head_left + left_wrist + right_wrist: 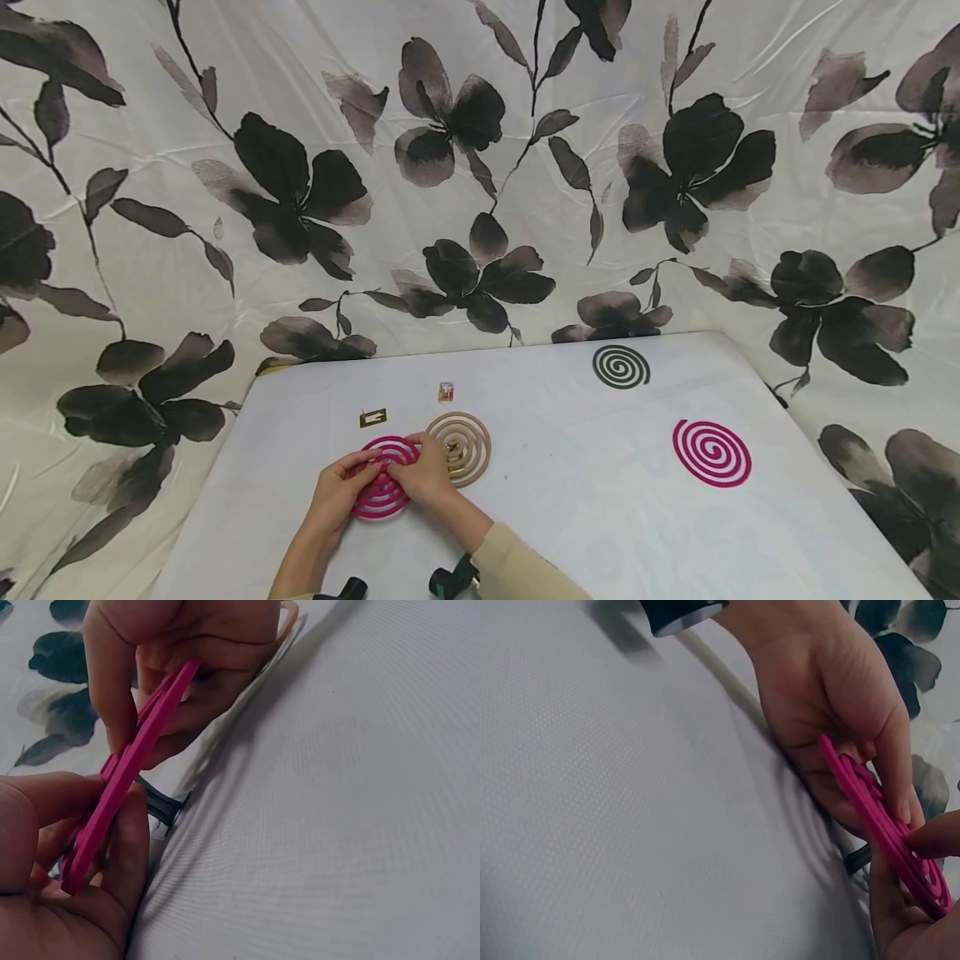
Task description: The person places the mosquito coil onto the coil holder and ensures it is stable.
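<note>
The left hand (335, 492) and right hand (431, 477) both pinched a flat, bright-pink spiral coil (129, 772) between thumbs and fingers, low and left of centre in the head frame. The wrist views showed it tilted and lifted off the white-covered tabletop (585, 517), its rings slightly out of line. If its material was as brittle as its thin rings suggested, uneven thumb pressure or a twist could have snapped one. The right hand overlapped the left edge of a tan spiral coil (487, 450) in the head view; contact was unclear, but a careless sweep might have shoved it and the small gold metal piece (453, 450) lying on it. Just above the hands, a flat gold rectangular metal piece (364, 420) could also have been knocked. A small red-and-white packet (446, 392) farther up, a dark-green spiral coil (621, 367) at upper right and a second pink spiral coil (712, 452) at far right seemed safely apart.
</note>
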Available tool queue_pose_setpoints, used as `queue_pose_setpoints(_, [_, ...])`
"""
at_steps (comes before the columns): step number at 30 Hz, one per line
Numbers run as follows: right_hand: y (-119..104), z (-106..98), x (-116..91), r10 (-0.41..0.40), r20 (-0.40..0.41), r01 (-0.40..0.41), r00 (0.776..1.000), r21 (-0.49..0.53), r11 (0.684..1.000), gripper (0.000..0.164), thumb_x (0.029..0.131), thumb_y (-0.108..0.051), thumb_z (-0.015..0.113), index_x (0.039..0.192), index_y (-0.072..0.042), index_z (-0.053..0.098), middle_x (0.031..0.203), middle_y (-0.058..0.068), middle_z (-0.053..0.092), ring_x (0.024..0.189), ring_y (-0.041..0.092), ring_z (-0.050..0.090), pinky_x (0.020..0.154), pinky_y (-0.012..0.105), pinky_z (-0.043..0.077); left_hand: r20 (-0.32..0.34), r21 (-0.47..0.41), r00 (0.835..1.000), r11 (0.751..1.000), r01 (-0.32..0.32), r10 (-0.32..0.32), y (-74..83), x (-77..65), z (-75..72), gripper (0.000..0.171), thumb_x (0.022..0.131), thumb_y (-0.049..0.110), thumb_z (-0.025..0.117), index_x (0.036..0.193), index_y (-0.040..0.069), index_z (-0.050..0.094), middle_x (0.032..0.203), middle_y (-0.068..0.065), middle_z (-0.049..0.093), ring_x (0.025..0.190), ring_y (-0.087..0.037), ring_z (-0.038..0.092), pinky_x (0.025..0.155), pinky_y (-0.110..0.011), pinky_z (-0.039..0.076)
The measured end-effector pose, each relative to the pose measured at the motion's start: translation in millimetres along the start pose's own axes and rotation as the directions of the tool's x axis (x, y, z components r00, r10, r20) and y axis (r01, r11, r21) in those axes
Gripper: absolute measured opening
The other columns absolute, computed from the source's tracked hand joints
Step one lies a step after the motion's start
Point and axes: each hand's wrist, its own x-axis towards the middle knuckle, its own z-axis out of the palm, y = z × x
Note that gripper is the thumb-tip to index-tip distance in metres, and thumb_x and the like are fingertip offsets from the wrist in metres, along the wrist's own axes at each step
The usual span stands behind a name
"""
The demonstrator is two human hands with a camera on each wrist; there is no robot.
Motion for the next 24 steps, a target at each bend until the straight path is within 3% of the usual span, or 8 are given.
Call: queue_pose_setpoints(24, [2, 2, -11, 0.029, -0.048, -0.024, 0.998, 0.091, 0.996, 0.035, 0.074, 0.000, 0.078, 0.104, -0.001, 0.060, 0.094, 0.007, 0.061, 0.085, 0.017, 0.062, 0.071, 0.030, 0.056, 0.002, -0.012, 1.000, 1.000, -0.004, 0.004, -2.7, -5.7, 0.0, 0.040, 0.089, 0.020, 0.072, 0.124, 0.001, 0.064, 0.136, -0.016, 0.051, 0.130, -0.024, 0.040, 0.083, -0.011, 0.044])
